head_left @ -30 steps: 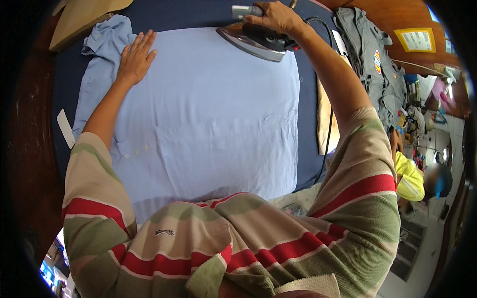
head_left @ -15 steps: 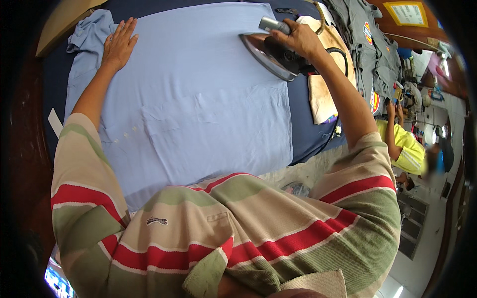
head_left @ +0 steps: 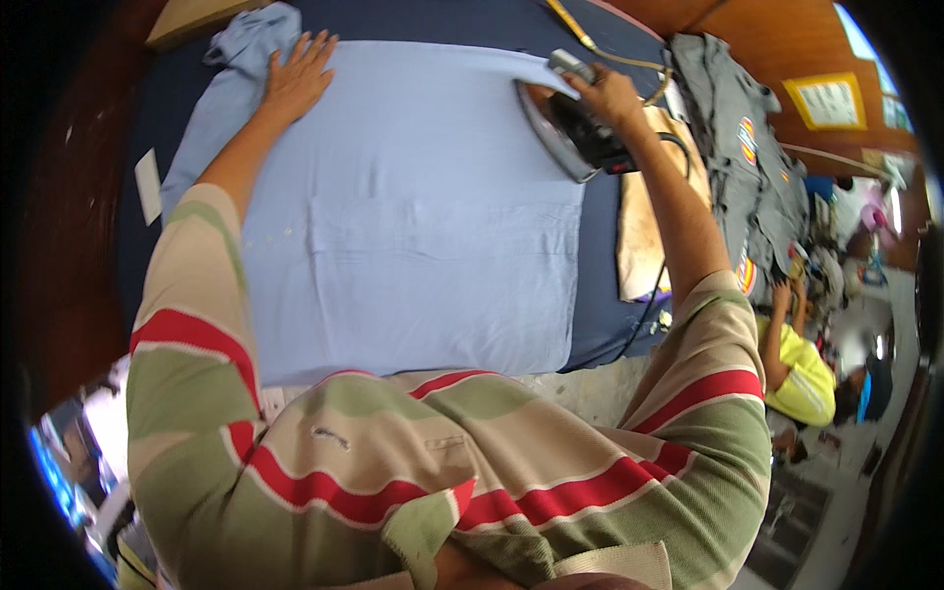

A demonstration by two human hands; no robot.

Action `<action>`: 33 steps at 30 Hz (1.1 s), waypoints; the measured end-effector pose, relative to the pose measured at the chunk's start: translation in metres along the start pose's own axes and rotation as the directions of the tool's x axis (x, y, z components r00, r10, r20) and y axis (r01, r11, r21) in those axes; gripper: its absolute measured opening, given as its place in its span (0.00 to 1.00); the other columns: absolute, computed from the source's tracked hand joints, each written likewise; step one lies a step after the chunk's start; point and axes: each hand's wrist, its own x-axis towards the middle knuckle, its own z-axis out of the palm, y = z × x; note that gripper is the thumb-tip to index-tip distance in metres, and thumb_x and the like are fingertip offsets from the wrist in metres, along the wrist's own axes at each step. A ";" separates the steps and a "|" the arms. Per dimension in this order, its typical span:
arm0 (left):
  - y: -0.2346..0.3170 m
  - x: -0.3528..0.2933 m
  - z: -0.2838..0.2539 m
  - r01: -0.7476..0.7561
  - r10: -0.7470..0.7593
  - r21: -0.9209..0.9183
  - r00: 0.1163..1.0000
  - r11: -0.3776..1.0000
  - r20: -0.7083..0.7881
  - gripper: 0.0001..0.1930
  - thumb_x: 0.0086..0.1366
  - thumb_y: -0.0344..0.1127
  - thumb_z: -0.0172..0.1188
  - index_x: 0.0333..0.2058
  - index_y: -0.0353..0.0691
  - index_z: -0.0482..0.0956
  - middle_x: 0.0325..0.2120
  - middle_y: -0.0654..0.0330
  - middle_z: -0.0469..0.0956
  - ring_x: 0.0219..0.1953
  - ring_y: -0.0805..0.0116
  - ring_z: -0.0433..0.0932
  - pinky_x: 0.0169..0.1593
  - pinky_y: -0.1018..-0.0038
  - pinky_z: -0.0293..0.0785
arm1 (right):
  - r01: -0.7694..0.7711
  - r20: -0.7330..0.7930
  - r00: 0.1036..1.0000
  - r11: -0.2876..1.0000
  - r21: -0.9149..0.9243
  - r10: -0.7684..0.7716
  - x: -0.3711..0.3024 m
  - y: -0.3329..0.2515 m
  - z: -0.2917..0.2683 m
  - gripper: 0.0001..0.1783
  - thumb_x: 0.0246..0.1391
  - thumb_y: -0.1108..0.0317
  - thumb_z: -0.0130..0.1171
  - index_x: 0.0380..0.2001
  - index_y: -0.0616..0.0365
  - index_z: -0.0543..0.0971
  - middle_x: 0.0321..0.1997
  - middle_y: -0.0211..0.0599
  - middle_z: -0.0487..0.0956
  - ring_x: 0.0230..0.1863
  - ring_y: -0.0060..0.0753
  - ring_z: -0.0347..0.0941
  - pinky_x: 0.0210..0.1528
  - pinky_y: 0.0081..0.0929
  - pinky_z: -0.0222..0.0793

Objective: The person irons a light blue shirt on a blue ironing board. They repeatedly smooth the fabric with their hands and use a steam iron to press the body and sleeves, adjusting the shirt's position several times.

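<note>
Pale blue cloth (head_left: 423, 128), a garment with a bunched end (head_left: 258, 34) at the far left, lies spread over a dark blue table cover. Faint creases cross its middle and near part. Flat on its far left corner rests my left hand (head_left: 301, 79), fingers spread. My right hand (head_left: 612, 96) is wrapped round the grey handle of an iron (head_left: 580, 128) at the cloth's far right edge. The iron's metal side faces left, and its heel reaches the edge of the cloth. Its underside is hidden.
Right of the iron lies a tan cloth pad (head_left: 641, 226), with a dark cord (head_left: 644, 320) running past it. Grey garments with patches (head_left: 723, 147) are heaped beyond. A white strip (head_left: 148, 187) lies at left. A person in yellow (head_left: 801, 374) is at far right.
The view has shifted, so the table sits lower and farther right. Against the cloth, the iron has slid slightly toward the far edge. My left hand keeps its place on the cloth.
</note>
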 end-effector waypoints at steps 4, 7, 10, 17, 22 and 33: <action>0.001 -0.050 -0.007 0.057 -0.092 -0.189 0.978 0.980 -0.184 0.26 0.66 0.47 0.42 0.62 0.54 0.55 0.63 0.66 0.55 0.65 0.66 0.52 0.60 0.47 0.48 | 0.149 -0.028 0.989 0.989 0.007 -0.148 0.032 0.015 -0.001 0.34 0.43 0.44 0.58 0.42 0.65 0.75 0.38 0.57 0.78 0.43 0.51 0.75 0.47 0.38 0.69; -0.013 -0.126 -0.017 0.150 -0.195 -0.322 0.974 0.935 -0.115 0.23 0.67 0.48 0.41 0.60 0.58 0.61 0.62 0.67 0.56 0.65 0.66 0.52 0.61 0.47 0.44 | 0.369 0.163 0.903 0.911 0.182 -0.398 0.010 -0.021 -0.002 0.30 0.37 0.54 0.65 0.42 0.65 0.75 0.37 0.54 0.78 0.41 0.48 0.76 0.45 0.35 0.69; -0.044 -0.175 -0.002 0.308 -0.292 -0.333 0.951 0.891 0.099 0.22 0.67 0.48 0.41 0.60 0.60 0.60 0.62 0.68 0.56 0.65 0.66 0.51 0.62 0.47 0.42 | 0.477 0.289 0.816 0.866 0.151 -0.500 -0.021 -0.083 0.002 0.28 0.38 0.56 0.65 0.42 0.63 0.75 0.35 0.47 0.78 0.38 0.42 0.76 0.44 0.33 0.68; -0.101 -0.192 0.043 0.445 -0.422 -0.089 0.884 0.891 0.202 0.24 0.69 0.52 0.29 0.64 0.69 0.46 0.66 0.75 0.43 0.68 0.71 0.42 0.63 0.48 0.41 | 0.707 0.300 0.639 0.694 0.136 -0.709 -0.051 -0.252 0.045 0.25 0.40 0.52 0.59 0.38 0.59 0.75 0.30 0.51 0.78 0.34 0.51 0.76 0.37 0.40 0.70; -0.117 -0.198 0.072 0.418 -0.418 0.010 0.908 0.908 0.037 0.24 0.69 0.51 0.29 0.64 0.71 0.45 0.66 0.76 0.42 0.68 0.69 0.42 0.63 0.48 0.41 | 0.822 0.268 0.508 0.554 0.134 -0.818 -0.044 -0.331 0.074 0.26 0.40 0.51 0.59 0.38 0.59 0.75 0.32 0.50 0.79 0.36 0.51 0.76 0.39 0.41 0.70; -0.106 -0.190 0.024 0.498 -0.433 -0.291 0.863 0.817 0.260 0.25 0.67 0.44 0.37 0.63 0.55 0.53 0.66 0.66 0.46 0.67 0.63 0.42 0.64 0.48 0.39 | 0.808 0.487 0.451 0.574 0.133 -0.748 -0.069 -0.173 0.023 0.20 0.41 0.62 0.59 0.38 0.60 0.72 0.26 0.52 0.78 0.29 0.52 0.76 0.34 0.40 0.71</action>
